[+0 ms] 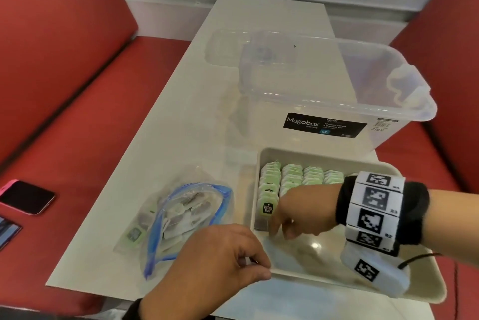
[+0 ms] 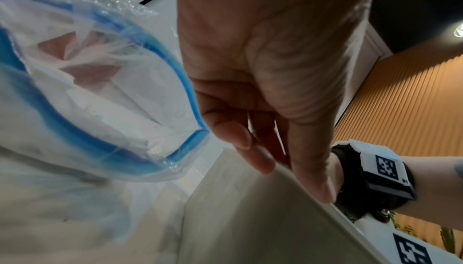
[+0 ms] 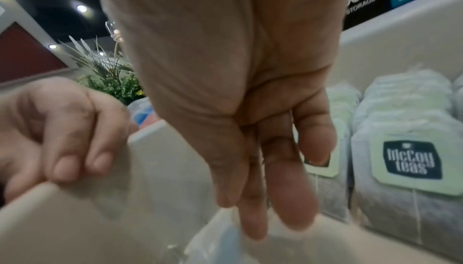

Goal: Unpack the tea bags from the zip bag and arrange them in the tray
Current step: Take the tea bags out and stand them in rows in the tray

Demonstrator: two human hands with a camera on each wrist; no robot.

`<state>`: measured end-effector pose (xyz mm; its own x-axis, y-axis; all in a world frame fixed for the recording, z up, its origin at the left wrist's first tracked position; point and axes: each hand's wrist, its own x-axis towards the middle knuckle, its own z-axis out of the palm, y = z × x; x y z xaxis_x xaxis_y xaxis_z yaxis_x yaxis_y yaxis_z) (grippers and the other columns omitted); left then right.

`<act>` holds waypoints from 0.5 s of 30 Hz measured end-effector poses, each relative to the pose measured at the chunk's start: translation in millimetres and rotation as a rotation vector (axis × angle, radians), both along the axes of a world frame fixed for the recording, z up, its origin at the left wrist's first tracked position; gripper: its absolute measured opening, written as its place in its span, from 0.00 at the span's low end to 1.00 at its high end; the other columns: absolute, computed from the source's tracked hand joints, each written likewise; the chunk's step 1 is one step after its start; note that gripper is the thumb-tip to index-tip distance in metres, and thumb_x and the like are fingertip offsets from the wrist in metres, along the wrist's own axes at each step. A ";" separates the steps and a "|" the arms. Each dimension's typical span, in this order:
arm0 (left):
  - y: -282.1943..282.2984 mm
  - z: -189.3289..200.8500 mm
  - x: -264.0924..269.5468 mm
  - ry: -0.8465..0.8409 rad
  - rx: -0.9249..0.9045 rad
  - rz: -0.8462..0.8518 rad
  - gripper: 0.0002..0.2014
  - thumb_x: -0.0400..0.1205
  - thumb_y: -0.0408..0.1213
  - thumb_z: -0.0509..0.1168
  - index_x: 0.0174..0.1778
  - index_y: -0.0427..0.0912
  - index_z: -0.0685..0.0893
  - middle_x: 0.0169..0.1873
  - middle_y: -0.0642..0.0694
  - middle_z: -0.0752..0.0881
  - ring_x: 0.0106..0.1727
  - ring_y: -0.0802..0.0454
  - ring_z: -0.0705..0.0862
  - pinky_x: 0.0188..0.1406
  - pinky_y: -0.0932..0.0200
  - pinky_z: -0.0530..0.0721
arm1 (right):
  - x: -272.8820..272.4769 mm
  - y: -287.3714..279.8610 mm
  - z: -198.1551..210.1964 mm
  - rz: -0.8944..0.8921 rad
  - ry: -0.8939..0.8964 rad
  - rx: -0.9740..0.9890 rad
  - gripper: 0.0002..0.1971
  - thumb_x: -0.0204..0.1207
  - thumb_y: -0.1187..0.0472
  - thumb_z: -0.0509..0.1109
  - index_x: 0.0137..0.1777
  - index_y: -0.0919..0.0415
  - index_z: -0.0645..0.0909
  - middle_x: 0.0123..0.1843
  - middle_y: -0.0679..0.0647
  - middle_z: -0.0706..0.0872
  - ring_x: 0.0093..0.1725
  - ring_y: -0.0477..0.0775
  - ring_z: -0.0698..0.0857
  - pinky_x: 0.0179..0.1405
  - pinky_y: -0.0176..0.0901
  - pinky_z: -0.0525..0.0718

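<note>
A cream tray [image 1: 311, 155] lies at the table's near right. Rows of green-tagged tea bags [image 1: 293, 179] stand along its far left part; the front one shows a dark McCoy tag [image 3: 411, 161]. My left hand [image 1: 256, 265] grips the tray's near-left rim, fingers curled over the edge [image 2: 270, 161]. My right hand [image 1: 282, 229] is inside the tray, its straight fingers pointing down [image 3: 263, 208] beside the front of the left row, holding nothing I can make out. Left of the tray lies the zip bag [image 1: 181, 213], its blue zip open, with tea bags inside [image 2: 100, 99].
A clear Megabox storage box [image 1: 324, 91] stands just behind the tray. Red benches flank the white table [image 1: 181, 86]. A phone in a pink case [image 1: 26, 196] lies on the left bench, with another device [image 1: 7, 231] at the frame edge.
</note>
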<state>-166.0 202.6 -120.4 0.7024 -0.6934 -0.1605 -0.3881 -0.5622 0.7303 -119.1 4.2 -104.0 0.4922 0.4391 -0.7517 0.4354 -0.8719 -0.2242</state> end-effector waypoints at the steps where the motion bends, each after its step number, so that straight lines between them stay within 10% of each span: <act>1: 0.0 0.3 -0.1 0.002 0.002 -0.001 0.08 0.71 0.54 0.73 0.44 0.61 0.88 0.45 0.64 0.85 0.43 0.63 0.82 0.40 0.72 0.78 | 0.0 2.6 -5.0 0.025 0.032 -0.022 0.21 0.80 0.63 0.60 0.72 0.49 0.76 0.56 0.54 0.87 0.36 0.51 0.84 0.34 0.27 0.78; 4: 0.5 0.8 -0.2 0.012 -0.012 0.003 0.08 0.71 0.53 0.73 0.45 0.62 0.87 0.46 0.65 0.84 0.43 0.62 0.82 0.40 0.72 0.78 | 6.1 12.0 -20.1 0.109 0.037 -0.099 0.22 0.82 0.62 0.58 0.76 0.51 0.71 0.58 0.57 0.87 0.51 0.60 0.87 0.52 0.43 0.83; 15: 0.6 -2.4 -1.9 -0.003 -0.041 0.018 0.09 0.72 0.53 0.73 0.46 0.61 0.87 0.45 0.65 0.85 0.42 0.63 0.81 0.40 0.73 0.78 | 11.9 13.5 -23.7 0.153 -0.049 -0.161 0.20 0.84 0.61 0.57 0.76 0.57 0.71 0.67 0.58 0.81 0.63 0.62 0.79 0.58 0.45 0.75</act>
<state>-167.9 203.1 -122.8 0.7150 -0.6869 -0.1302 -0.3805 -0.5385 0.7518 -107.2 17.8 -127.7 0.4665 0.3876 -0.7951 0.5721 -0.8178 -0.0630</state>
